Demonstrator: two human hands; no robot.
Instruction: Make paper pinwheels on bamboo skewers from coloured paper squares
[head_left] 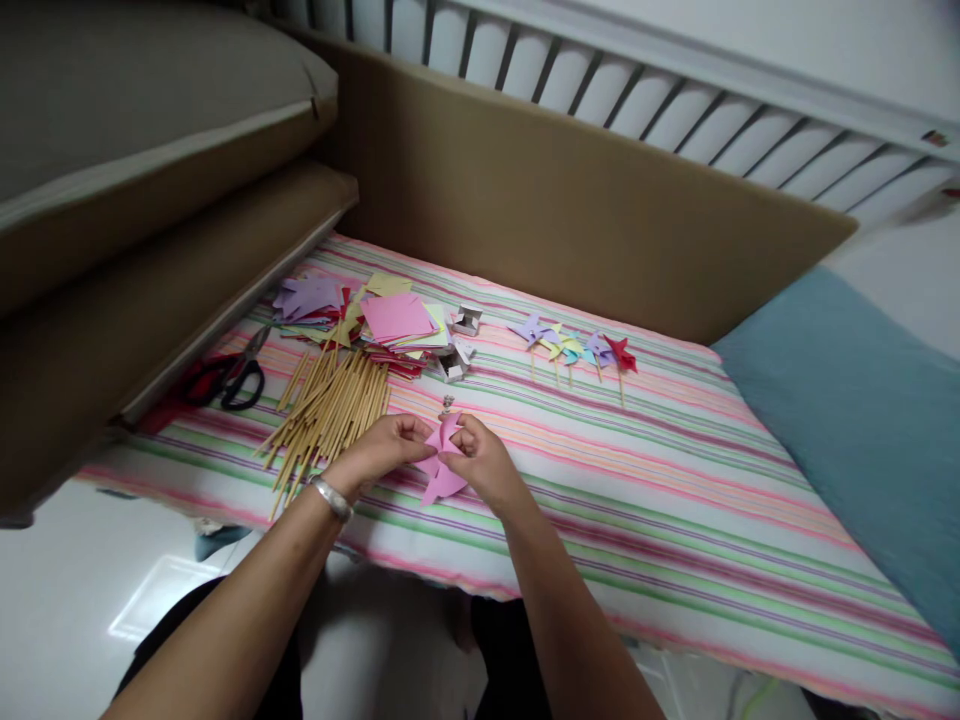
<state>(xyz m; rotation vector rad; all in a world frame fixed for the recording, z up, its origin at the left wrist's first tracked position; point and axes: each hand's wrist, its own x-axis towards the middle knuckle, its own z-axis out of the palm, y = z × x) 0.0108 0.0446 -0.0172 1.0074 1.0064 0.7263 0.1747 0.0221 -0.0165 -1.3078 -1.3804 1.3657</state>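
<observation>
A pink paper pinwheel (444, 483), partly folded, is held between both hands over the striped cloth. My left hand (391, 442) pinches its left side near the middle, a silver bangle on that wrist. My right hand (480, 460) grips the pinwheel's right side, thumb near the centre. Just beyond the fingertips lies a small metallic item (448, 402), too small to make out. To the left of my hands, a pile of thin wooden sticks (334, 405) is spread out. Behind them sits a stack of coloured paper squares (397, 318).
Black-handled scissors (232, 375) lie at the left beside cushions (187, 240). Cut paper pieces (307, 298) and small open boxes (466, 320) sit near the stack. Several finished pinwheels on sticks (574, 347) rest farther back. A brown board (570, 190) stands behind; a blue cushion (847, 400) borders the right.
</observation>
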